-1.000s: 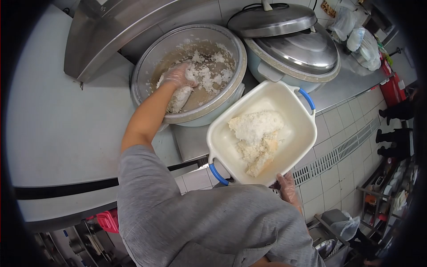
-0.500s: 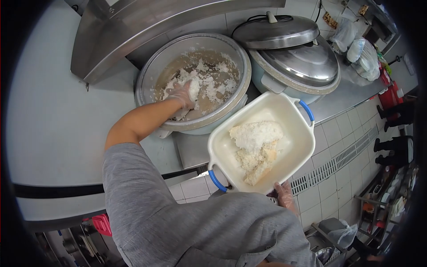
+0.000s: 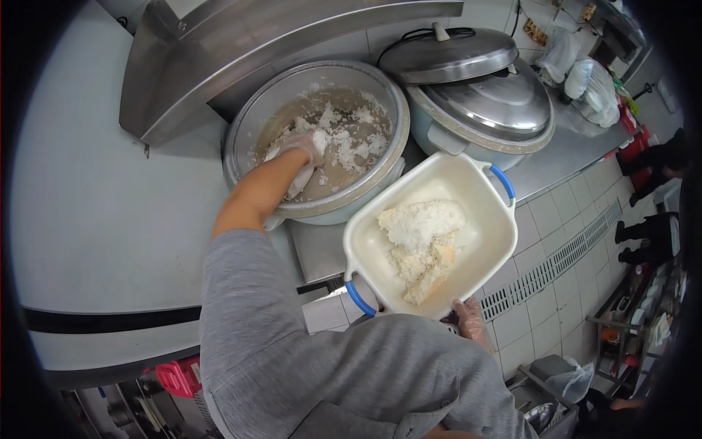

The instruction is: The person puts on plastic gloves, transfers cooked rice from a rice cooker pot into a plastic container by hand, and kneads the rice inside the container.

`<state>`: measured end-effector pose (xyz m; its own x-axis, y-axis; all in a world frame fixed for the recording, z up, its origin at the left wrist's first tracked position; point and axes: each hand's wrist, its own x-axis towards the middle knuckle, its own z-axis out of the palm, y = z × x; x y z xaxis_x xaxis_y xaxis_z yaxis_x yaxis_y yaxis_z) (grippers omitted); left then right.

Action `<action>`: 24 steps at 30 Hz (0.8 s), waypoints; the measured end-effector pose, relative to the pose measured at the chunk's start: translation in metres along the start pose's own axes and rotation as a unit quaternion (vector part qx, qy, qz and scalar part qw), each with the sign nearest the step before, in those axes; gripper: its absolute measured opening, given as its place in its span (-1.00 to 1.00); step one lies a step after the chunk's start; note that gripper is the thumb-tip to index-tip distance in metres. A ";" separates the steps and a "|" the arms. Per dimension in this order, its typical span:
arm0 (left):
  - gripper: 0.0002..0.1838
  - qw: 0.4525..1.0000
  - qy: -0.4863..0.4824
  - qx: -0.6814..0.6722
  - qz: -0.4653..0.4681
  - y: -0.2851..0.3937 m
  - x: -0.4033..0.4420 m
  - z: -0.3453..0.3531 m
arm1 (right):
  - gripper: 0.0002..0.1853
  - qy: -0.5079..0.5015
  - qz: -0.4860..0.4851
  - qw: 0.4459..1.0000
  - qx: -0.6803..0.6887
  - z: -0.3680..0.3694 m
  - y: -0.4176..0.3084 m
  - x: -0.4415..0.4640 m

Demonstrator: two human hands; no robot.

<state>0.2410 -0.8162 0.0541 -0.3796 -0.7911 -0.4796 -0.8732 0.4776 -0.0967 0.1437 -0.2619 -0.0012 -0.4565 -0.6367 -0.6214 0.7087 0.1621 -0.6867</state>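
My left hand (image 3: 307, 148), in a clear plastic glove, is down inside the round cooker pot (image 3: 241, 157) at the upper centre. Its fingers are curled into white cooked rice (image 3: 344, 144) and partly covered by it. Loose grains stick to the pot's wall and bottom. My right hand (image 3: 472, 320), also gloved, grips the near right edge of a white tub (image 3: 482, 241) with blue handles. Clumps of rice (image 3: 420, 227), some yellowish, lie in the tub, which is held beside the pot.
A second cooker (image 3: 439, 135) with metal lids (image 3: 497, 102) stands right of the pot. A steel hood (image 3: 219, 58) is behind, a counter (image 3: 110, 190) at left. Plastic bags (image 3: 596, 91), a floor drain (image 3: 548, 263), a shelf rack (image 3: 621, 329) and people's legs (image 3: 647, 238) are at right.
My left hand has shifted within the pot, and my left elbow swung out left, then back right. The tub has dropped slightly in view, with my right hand still at its edge.
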 end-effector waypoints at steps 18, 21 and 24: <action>-0.54 0.648 -0.124 -0.750 0.057 -0.127 0.105 0.032 | -0.57 0.017 -0.002 0.999 -0.037 -0.005 0.005 0.006; -0.52 0.772 -0.110 -0.617 0.108 -0.122 0.096 0.034 | -0.58 -0.001 -0.021 0.999 -0.036 -0.008 0.007 0.007; -0.32 0.911 -0.043 -0.396 0.102 -0.056 0.009 0.000 | -0.57 0.009 -0.005 0.999 -0.037 -0.006 0.004 0.006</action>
<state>0.2862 -0.8497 0.0558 -0.5632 -0.6670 -0.4877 -0.7468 0.1584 0.6459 0.1403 -0.2601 -0.0097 -0.4732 -0.6246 -0.6212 0.6632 0.2116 -0.7179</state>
